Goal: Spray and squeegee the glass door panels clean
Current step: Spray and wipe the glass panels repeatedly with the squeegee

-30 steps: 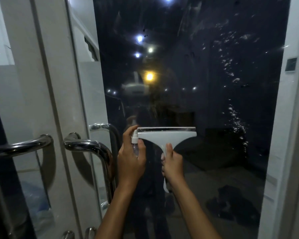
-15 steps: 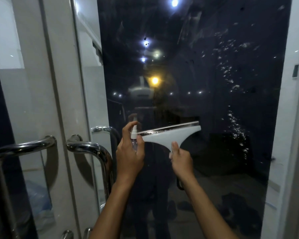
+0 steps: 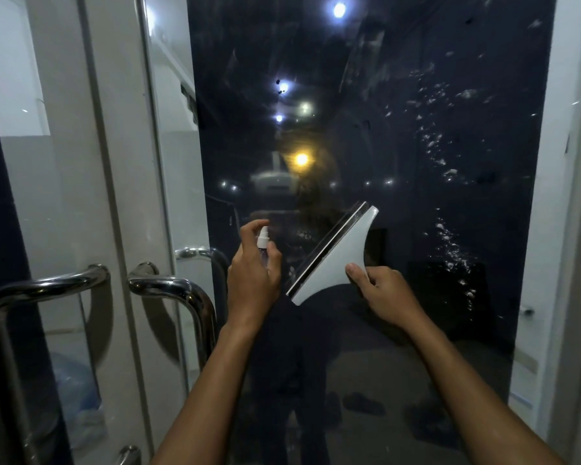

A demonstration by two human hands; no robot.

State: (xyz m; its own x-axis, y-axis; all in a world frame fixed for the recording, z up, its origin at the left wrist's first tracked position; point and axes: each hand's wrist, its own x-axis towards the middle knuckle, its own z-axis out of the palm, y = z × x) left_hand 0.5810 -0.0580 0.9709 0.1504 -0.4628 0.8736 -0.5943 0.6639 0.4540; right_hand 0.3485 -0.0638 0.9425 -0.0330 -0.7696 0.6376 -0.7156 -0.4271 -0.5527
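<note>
A dark glass door panel (image 3: 416, 95) fills the middle of the head view, with white droplets down its right side. My left hand (image 3: 254, 280) grips a small spray bottle (image 3: 263, 239) with a white nozzle, index finger over the top, close to the glass. My right hand (image 3: 379, 293) grips the handle of a white squeegee (image 3: 336, 255). Its blade is tilted steeply, upper right end high, lower left end near my left hand, and lies against the glass.
Chrome pull handles (image 3: 178, 290) stick out from the glass doors at left, another (image 3: 31, 297) further left. A white door frame (image 3: 564, 196) bounds the panel on the right. Reflected lights show in the glass.
The squeegee has turned from level to steeply tilted, its right end rising. My right hand has moved right and lower. The left hand with the bottle stayed near the same spot.
</note>
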